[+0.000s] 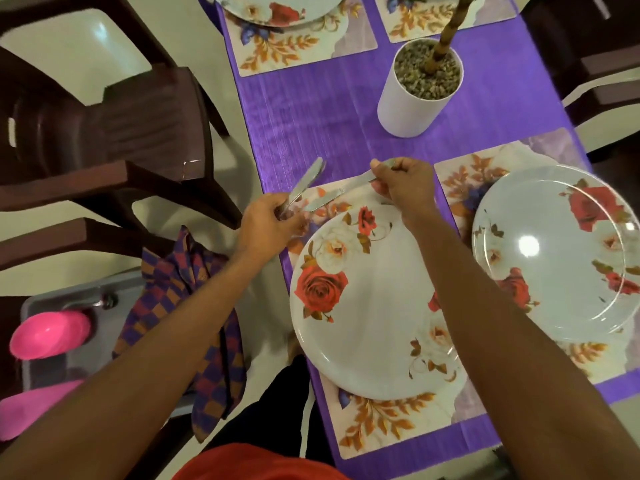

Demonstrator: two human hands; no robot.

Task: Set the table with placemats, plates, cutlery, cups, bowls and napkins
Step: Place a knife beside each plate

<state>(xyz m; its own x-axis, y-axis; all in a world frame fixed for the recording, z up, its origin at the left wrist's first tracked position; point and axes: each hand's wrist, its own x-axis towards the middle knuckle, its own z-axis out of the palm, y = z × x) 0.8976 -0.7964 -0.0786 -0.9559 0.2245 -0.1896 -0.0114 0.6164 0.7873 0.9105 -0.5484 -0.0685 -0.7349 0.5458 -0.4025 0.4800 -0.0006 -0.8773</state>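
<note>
While the knife hangs low over the far edge of the near placemat, the right grip pinches its handle end between thumb and curled fingers. The blade tip points left, toward the left grip. Whether the blade touches the placemat cannot be told. The left grip is curled round a cutlery bundle, several steel pieces whose free ends stick up over the left edge of the desk.

Handling notes:
- The knife is judged stiff, light and smooth. Polished steel is slippery, so take hold at the handle, as it is now held, and not at the blade.
- Lay it flat on the placemat, just beside the plate. On the glossy, sloping rim it would probably slide.
- The bundle is loose metal on metal. Pieces can slip past one another when one is drawn out, so keep the left grip firm round the handles.
- Treat the plate as breakable and avoid striking it with steel.

Status, judged from the layout: the near plate and the right plate each sit on a placemat with no cutlery laid beside them, so the cutlery step looks barely begun. Napkins and pink cups wait off the desk, at the left.
</note>
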